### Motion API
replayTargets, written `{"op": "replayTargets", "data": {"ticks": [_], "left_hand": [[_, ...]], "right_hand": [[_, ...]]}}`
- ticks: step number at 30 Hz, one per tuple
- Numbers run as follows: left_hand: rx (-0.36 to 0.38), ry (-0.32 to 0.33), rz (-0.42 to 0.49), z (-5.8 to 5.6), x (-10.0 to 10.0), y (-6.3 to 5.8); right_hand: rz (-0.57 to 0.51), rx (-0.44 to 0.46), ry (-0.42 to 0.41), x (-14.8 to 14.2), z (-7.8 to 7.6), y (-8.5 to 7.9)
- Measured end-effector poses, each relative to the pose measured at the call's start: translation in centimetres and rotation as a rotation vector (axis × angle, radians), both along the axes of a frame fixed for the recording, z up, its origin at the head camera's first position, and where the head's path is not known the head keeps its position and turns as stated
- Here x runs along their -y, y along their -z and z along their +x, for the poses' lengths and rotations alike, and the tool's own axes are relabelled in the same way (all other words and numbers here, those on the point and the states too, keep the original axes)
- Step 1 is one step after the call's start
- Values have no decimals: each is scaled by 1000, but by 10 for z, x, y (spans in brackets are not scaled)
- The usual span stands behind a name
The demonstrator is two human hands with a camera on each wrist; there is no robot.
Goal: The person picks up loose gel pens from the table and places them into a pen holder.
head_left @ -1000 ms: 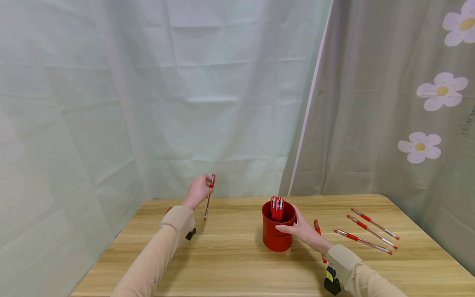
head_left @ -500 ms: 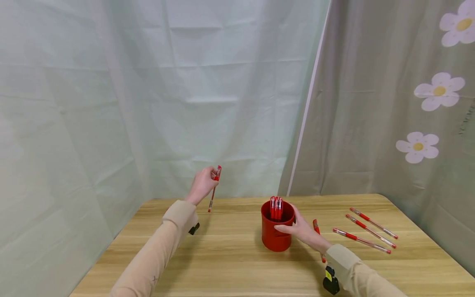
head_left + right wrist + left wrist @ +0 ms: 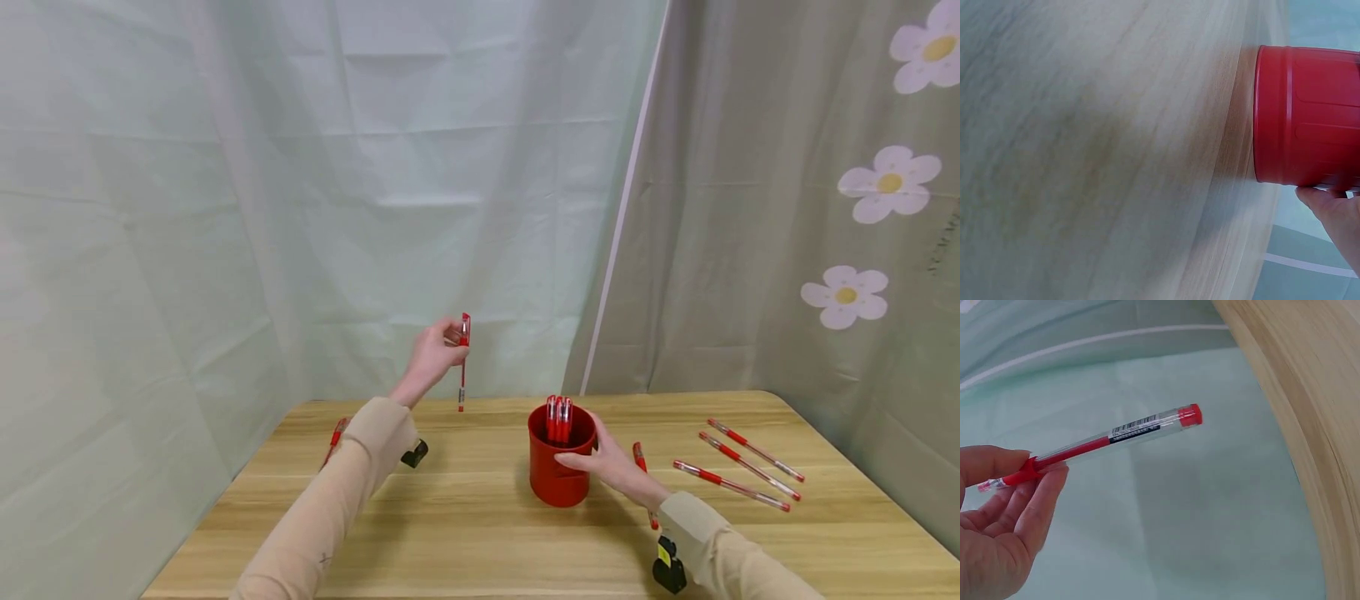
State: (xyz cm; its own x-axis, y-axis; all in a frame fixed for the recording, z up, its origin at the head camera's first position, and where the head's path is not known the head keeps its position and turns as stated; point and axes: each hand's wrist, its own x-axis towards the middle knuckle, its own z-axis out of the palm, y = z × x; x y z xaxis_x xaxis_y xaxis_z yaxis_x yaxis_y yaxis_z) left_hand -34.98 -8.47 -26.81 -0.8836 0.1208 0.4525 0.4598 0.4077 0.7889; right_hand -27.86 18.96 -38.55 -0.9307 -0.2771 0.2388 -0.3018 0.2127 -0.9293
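Left hand (image 3: 433, 354) pinches a pen (image 3: 1092, 447) upright; right hand (image 3: 613, 463), fingers partly hidden, grips the cup (image 3: 553, 473), probably for steadiness.

Pale curtain (image 3: 450, 208) behind wooden table (image 3: 465, 533)

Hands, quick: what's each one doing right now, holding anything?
Left hand: holding, pinching a slim clear pen with a red grip.
Right hand: holding the side of a red cylindrical cup.

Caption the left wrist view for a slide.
The left hand pinches a clear-barrelled red pen before a pale green curtain.
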Motion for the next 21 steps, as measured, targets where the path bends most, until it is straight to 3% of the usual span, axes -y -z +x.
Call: {"op": "replayTargets", "data": {"ticks": [13,21], "left_hand": [[146,224,416,4,-18,-4],[183,297,490,6,-33,-2]], "right_hand": [[0,-4,0,0,1,-2],[-32,-2,1,-4,-14,16]]}}
